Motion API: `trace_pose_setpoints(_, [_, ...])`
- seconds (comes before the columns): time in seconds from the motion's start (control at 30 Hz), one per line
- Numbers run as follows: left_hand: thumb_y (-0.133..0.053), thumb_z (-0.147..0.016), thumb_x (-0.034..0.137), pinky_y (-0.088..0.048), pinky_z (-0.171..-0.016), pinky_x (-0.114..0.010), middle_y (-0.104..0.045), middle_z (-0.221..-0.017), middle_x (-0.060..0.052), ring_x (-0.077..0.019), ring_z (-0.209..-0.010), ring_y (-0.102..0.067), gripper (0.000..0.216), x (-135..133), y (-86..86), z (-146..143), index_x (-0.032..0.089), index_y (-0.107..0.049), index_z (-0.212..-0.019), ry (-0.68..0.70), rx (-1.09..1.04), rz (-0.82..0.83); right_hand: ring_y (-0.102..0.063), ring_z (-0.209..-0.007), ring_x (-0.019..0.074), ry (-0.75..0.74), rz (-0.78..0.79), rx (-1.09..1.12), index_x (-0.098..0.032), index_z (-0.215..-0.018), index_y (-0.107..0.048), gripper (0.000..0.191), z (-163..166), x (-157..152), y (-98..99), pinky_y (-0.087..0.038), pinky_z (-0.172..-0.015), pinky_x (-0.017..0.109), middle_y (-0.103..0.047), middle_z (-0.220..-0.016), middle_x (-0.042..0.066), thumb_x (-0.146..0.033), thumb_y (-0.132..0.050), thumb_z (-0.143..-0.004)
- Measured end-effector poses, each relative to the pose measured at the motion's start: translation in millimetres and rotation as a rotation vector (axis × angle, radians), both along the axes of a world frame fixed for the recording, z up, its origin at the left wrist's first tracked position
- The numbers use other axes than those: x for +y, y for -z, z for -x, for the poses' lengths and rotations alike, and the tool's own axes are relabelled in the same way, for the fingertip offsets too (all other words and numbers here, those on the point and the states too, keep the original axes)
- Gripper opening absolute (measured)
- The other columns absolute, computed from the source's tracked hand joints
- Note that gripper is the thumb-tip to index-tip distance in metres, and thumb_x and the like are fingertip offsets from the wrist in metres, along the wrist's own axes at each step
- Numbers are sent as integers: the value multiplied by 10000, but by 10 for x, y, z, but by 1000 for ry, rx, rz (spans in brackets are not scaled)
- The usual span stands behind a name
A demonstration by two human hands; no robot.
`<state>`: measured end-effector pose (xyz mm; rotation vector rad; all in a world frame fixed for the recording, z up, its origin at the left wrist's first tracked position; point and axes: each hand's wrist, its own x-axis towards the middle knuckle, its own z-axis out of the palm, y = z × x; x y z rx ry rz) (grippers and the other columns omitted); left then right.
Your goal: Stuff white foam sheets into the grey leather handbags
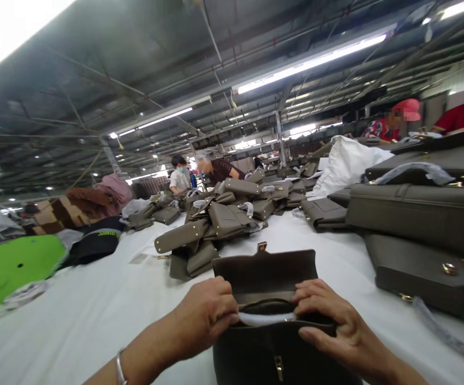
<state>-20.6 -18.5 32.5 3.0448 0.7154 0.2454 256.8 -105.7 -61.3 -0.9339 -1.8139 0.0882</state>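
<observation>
A dark olive-brown handbag (264, 347) stands upright in front of me, its flap (266, 270) raised and leaning back with a gold clasp piece at the top. A gold fitting sits on the front panel. My left hand (211, 313) is closed in a pinch at the left corner of the bag's mouth, by the end of a white strip (262, 319) lying across the opening. At the right corner, my right hand (332, 318) grips the rim, thumb in front and fingers over the inside. The bag's inside is mostly dark.
Beyond the bag, a heap of similar handbags (232, 216) covers the white-covered table (107, 315). Larger stacked bags (420, 214) stand close on the right. A green board (15, 267) and a black cap (95, 240) lie left. Several people work farther back.
</observation>
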Motion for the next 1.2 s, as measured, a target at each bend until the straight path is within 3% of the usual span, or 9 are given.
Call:
trace_pose_setpoints(0.23, [-615, -851, 255, -388, -707, -198, -561, -885, 41, -93, -790, -542, 36, 117, -49, 14, 244, -646, -864, -57, 35, 241, -602, -1010, 240, 11, -31, 13, -258, -883, -673, 96, 6, 34, 53, -510, -911, 376, -677, -964, 40, -332, -663, -823])
trace_pose_setpoints(0.4, [-687, -789, 309, -385, -731, -209, -593, -927, 39, -123, -843, -552, 173, 272, -44, -68, 247, -635, -941, -18, 111, 295, -604, -994, 234, 7, -17, 35, -252, -868, -673, 96, 24, 13, 22, -514, -885, 364, -674, -967, 42, -336, -653, -825])
trace_pose_setpoints(0.53, [-644, -829, 384, -389, -691, -205, -600, -880, 24, -128, -806, -565, 166, 337, -112, -166, 262, -684, -934, 45, 230, 308, -612, -970, 236, -7, -20, 43, -244, -853, -672, 104, 34, 4, -1, -514, -878, 367, -680, -935, 44, -340, -652, -819])
trace_pose_setpoints(0.7, [-506, -912, 459, -340, -603, -264, -634, -853, -13, -154, -741, -570, 266, 293, -249, -246, 294, -696, -998, 191, 364, 167, -602, -988, 240, 3, -3, 32, -238, -843, -667, 111, 30, 11, 2, -509, -889, 372, -675, -955, 51, -345, -641, -826])
trace_pose_setpoints(0.9, [-527, -892, 298, -309, -544, -289, -683, -818, -21, -182, -727, -597, 138, 183, -346, -295, 267, -662, -883, 289, 492, 115, -608, -958, 238, 12, -12, 36, -237, -841, -665, 122, 35, 19, 27, -506, -890, 375, -671, -946, 53, -356, -644, -823])
trace_pose_setpoints(1.07, [-506, -641, -4, -301, -496, -266, -627, -644, 21, -154, -579, -518, 238, 195, -380, -423, 219, -541, -568, 266, 551, 278, -596, -975, 243, -19, 4, 37, -244, -846, -650, 109, 28, 28, 47, -498, -898, 385, -663, -955, 49, -349, -635, -823])
trace_pose_setpoints(1.2, [-495, -603, -43, -329, -488, -242, -536, -538, 44, -135, -490, -441, 269, 242, -402, -511, 214, -574, -584, 235, 630, 338, -584, -1000, 247, -16, 37, 12, -244, -856, -644, 109, 12, 31, 50, -488, -913, 394, -654, -982, 51, -348, -633, -827])
